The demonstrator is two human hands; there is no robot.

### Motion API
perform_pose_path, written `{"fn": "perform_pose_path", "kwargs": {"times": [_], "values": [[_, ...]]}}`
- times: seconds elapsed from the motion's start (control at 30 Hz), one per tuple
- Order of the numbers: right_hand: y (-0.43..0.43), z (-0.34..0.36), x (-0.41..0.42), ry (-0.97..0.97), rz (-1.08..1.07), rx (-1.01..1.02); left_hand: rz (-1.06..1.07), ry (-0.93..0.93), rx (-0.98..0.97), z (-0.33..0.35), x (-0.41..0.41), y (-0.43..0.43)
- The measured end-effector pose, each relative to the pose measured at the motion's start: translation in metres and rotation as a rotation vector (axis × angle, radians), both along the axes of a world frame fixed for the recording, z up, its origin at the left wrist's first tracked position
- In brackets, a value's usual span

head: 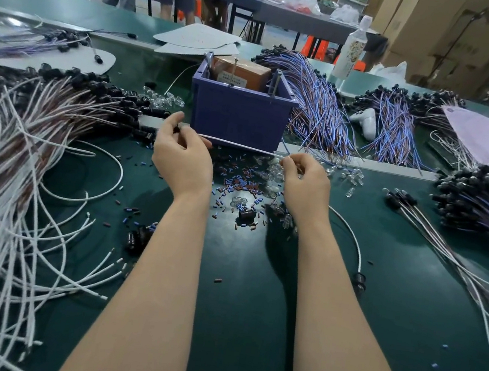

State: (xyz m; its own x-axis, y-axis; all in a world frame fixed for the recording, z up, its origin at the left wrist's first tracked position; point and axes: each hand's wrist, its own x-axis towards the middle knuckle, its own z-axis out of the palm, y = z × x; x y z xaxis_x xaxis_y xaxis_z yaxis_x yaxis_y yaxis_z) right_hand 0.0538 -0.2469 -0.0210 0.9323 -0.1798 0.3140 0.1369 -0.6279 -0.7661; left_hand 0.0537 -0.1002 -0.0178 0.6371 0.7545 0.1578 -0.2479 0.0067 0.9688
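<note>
One white wire [242,146] stretches nearly level above the green table [244,311], just in front of the purple bin [237,115]. The left hand [182,159] pinches one end and the right hand [305,181] pinches the other. Small blue and brown sleeves [239,182] lie scattered beneath.

Left hand [182,157] raised, fingertips pinched, right hand [305,179] likewise, forearms parallel

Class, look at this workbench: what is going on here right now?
A person holds one white wire stretched between the left hand and the right hand, each pinching it. It is held above the green table, in front of a purple bin, with wire piles on both sides.
</note>
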Motion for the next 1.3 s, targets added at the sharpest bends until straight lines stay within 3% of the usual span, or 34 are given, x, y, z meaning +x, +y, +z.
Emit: {"fn": "perform_pose_path", "kwargs": {"times": [0.17,0.27,0.33,0.4,0.47,0.53,0.63,0.7,0.8,1.0,1.3], "values": [[-0.018,0.002,0.001,-0.035,-0.11,0.229,0.156,-0.055,-0.13,0.005,0.002,0.022],[-0.006,0.007,0.0,-0.077,-0.063,0.281,0.07,0.107,0.115,0.003,-0.003,0.006],[0.007,0.011,-0.004,-0.088,-0.001,0.295,-0.036,0.09,0.333,0.005,-0.006,-0.009],[0.015,0.014,-0.007,-0.071,0.094,0.252,-0.228,0.02,0.383,0.005,-0.005,-0.018],[0.019,0.017,-0.011,0.001,0.233,0.16,-0.415,-0.015,0.242,0.009,-0.007,-0.021],[0.015,0.021,-0.012,0.049,0.286,0.035,-0.438,-0.051,0.088,0.01,-0.006,-0.021],[-0.01,0.025,-0.008,0.101,0.033,-0.133,-0.373,-0.036,-0.055,0.008,-0.001,-0.012],[-0.027,0.024,-0.007,0.319,-0.104,-0.247,-0.35,-0.016,-0.121,0.006,0.0,-0.009],[-0.031,0.019,-0.008,0.59,-0.06,-0.3,-0.315,0.002,-0.189,0.003,0.001,-0.009],[-0.028,0.019,-0.009,0.622,-0.057,-0.332,-0.211,0.049,-0.304,0.0,0.006,0.002],[-0.009,0.011,-0.005,0.606,-0.044,-0.387,-0.219,0.072,-0.276,-0.001,0.005,-0.001]]}}
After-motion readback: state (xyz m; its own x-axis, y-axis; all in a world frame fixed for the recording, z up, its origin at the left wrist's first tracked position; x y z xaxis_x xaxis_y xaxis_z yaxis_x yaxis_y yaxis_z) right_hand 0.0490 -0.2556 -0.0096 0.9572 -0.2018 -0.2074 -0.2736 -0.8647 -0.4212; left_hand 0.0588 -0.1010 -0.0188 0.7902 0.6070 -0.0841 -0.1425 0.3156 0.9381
